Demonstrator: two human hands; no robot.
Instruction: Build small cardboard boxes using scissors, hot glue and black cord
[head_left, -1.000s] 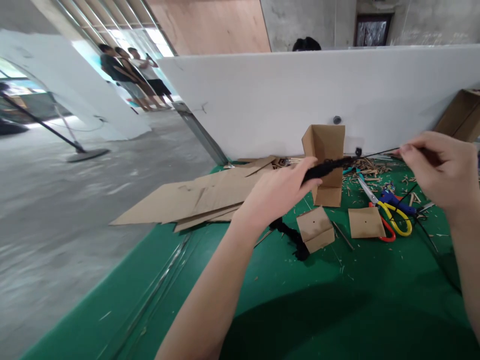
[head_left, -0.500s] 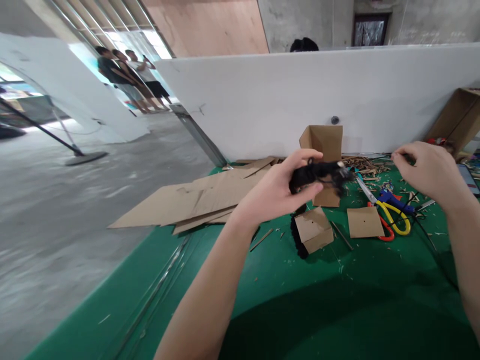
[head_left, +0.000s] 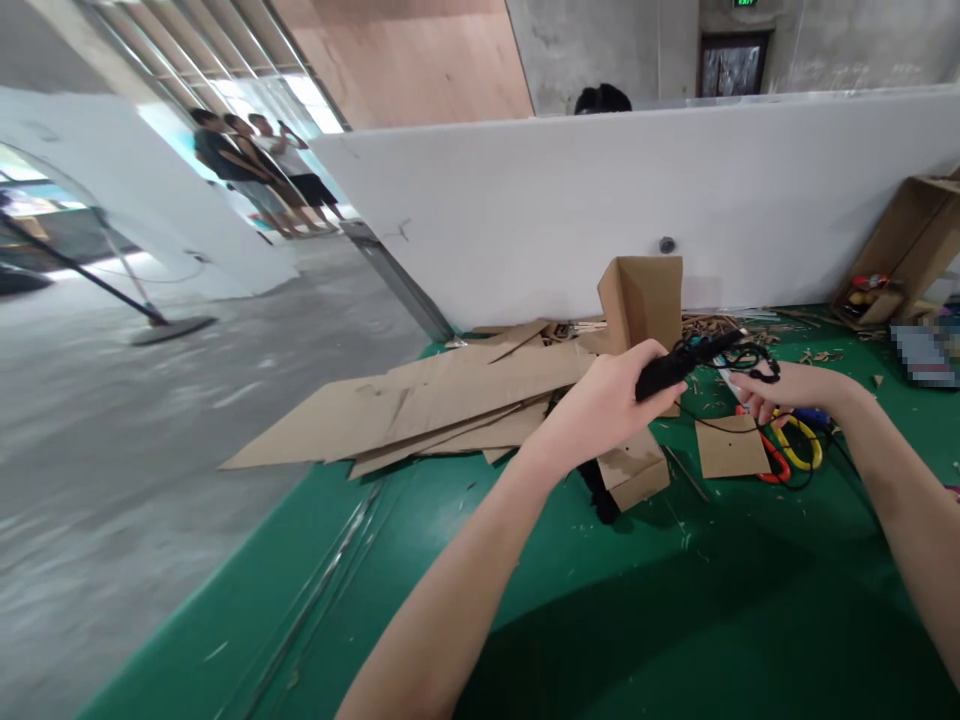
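Note:
My left hand [head_left: 611,400] is closed around a long black bundle [head_left: 664,375] wound with thin cord, held above the table. Its pale tip points right, toward my right hand [head_left: 772,390], whose fingers are curled at the loose loops of black cord [head_left: 761,360] hanging from the bundle. Exactly how those fingers grip the cord is partly hidden. Below my left hand sits a small cardboard box [head_left: 637,485] with fuzzy black material [head_left: 600,500] along its left side. A cardboard square [head_left: 731,447] lies below my right hand, beside scissors with red and yellow handles [head_left: 806,455].
Flat cardboard sheets [head_left: 420,395] lie to the left on the green table [head_left: 420,560]. An open cardboard box [head_left: 652,290] stands before the white partition [head_left: 510,210]. A blue tool [head_left: 814,418], cardboard scraps and a cardboard shelf [head_left: 907,240] are at right. People [head_left: 255,165] stand far left.
My right hand has moved left and down to the cord beside the bundle. My left hand has shifted right and slightly down, and the bundle now slants upward to the right.

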